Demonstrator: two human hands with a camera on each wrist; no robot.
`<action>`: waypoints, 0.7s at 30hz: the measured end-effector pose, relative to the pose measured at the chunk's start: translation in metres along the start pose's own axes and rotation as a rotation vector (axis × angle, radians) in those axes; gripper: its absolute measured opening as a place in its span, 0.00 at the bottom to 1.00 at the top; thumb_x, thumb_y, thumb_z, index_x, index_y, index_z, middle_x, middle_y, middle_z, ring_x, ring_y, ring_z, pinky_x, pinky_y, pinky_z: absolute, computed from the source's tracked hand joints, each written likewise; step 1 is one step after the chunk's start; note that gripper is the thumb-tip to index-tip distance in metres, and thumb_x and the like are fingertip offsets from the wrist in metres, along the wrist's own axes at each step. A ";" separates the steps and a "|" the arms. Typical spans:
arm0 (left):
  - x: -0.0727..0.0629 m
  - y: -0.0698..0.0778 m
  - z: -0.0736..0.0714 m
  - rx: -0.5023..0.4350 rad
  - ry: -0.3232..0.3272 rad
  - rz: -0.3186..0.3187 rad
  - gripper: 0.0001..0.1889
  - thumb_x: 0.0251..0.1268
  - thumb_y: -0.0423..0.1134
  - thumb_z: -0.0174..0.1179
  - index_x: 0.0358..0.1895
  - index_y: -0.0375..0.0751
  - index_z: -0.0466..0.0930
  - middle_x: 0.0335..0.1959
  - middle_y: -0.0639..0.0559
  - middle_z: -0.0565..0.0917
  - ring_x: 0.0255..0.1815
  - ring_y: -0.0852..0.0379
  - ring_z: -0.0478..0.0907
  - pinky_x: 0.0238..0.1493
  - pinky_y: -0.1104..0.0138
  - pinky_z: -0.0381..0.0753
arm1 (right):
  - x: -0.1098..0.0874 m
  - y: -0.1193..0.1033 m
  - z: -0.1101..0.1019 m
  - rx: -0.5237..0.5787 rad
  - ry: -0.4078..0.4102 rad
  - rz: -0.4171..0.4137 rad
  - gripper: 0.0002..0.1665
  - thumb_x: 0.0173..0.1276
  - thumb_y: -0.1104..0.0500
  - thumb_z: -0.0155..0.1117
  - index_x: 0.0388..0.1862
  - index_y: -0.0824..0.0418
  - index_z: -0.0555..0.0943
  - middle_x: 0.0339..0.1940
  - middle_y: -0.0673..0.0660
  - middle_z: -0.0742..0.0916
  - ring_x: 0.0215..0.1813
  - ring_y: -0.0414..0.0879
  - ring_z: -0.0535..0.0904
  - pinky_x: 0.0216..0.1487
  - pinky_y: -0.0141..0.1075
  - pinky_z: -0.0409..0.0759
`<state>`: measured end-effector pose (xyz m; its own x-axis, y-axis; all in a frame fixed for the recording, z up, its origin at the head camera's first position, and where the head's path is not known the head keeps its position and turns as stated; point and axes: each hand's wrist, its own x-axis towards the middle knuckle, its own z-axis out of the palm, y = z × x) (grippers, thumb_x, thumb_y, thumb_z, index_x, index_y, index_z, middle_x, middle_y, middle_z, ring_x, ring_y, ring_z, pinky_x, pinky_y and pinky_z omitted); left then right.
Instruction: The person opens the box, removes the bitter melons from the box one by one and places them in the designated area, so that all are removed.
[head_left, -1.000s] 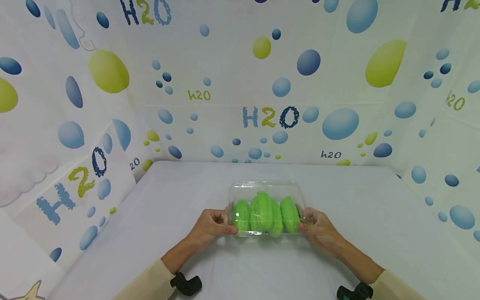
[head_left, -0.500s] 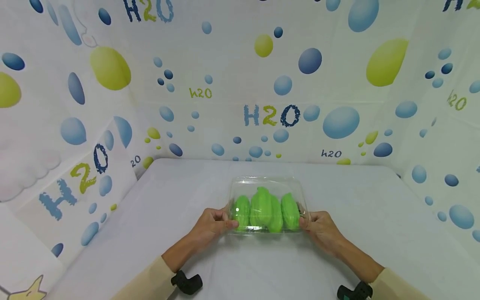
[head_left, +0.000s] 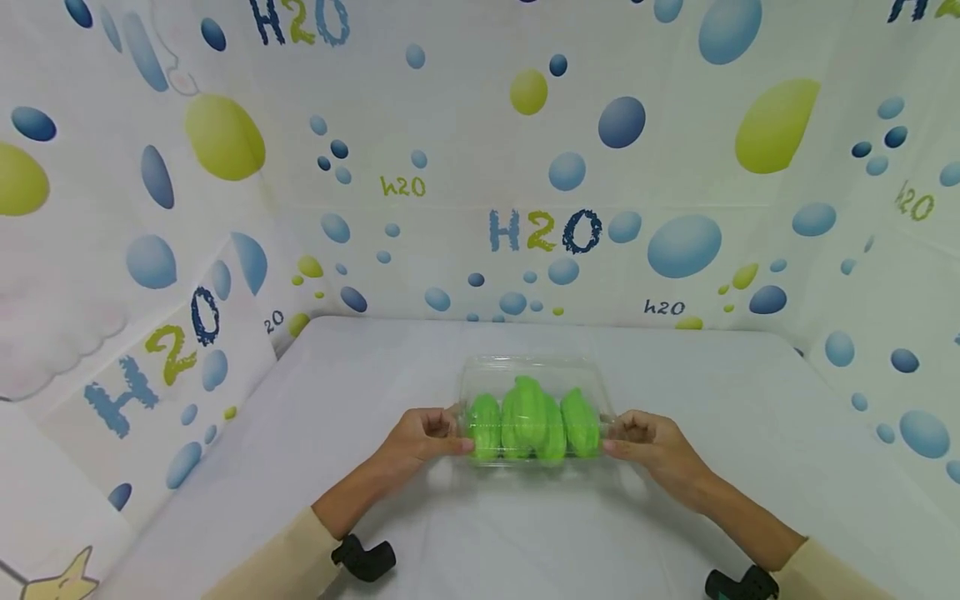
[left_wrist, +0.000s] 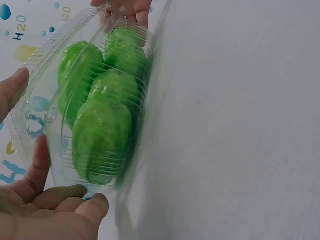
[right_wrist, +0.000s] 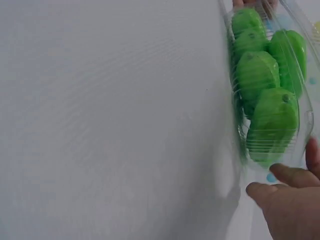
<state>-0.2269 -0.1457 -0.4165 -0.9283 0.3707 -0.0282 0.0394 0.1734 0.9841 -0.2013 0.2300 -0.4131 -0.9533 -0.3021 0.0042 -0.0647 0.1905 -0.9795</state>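
A clear plastic clamshell box (head_left: pixel 536 367), its lid down, sits on the white-covered table. Inside are several bright green, plump fruit-shaped pieces (head_left: pixel 525 417), smooth with slight ridges. My left hand (head_left: pixel 416 437) is at the box's left end, thumb tip at the front corner; the left wrist view shows its fingers (left_wrist: pixel 39 165) spread loosely around that end, one at the rim. At the opposite end, my right hand (head_left: pixel 660 450) has its thumb and fingers loosely extended. In the right wrist view its fingertips (right_wrist: pixel 280 172) are right by the box's end wall.
The white cloth-covered table (head_left: pixel 360 367) surrounds the box. Behind it hangs a white curtain (head_left: pixel 450 125) printed with blue and yellow-green drops and H2O lettering. Black wrist-worn devices (head_left: pixel 365 558) are strapped below both beige sleeves (head_left: pixel 273 558).
My right hand loosens and its wrist shifts outward to the right. The left wrist shifts slightly left, its grip widening. The box stays nearly in place.
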 end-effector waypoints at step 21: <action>0.010 0.032 -0.008 0.030 -0.023 -0.041 0.46 0.71 0.53 0.59 0.83 0.41 0.44 0.83 0.42 0.50 0.82 0.45 0.51 0.77 0.49 0.59 | 0.005 -0.037 -0.008 -0.347 0.056 -0.455 0.31 0.66 0.65 0.72 0.68 0.63 0.75 0.75 0.66 0.72 0.78 0.61 0.61 0.70 0.20 0.63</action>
<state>-0.2381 -0.1435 -0.3837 -0.9208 0.3830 -0.0731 0.0125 0.2165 0.9762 -0.2063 0.2284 -0.3755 -0.8203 -0.3775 0.4296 -0.5561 0.3513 -0.7532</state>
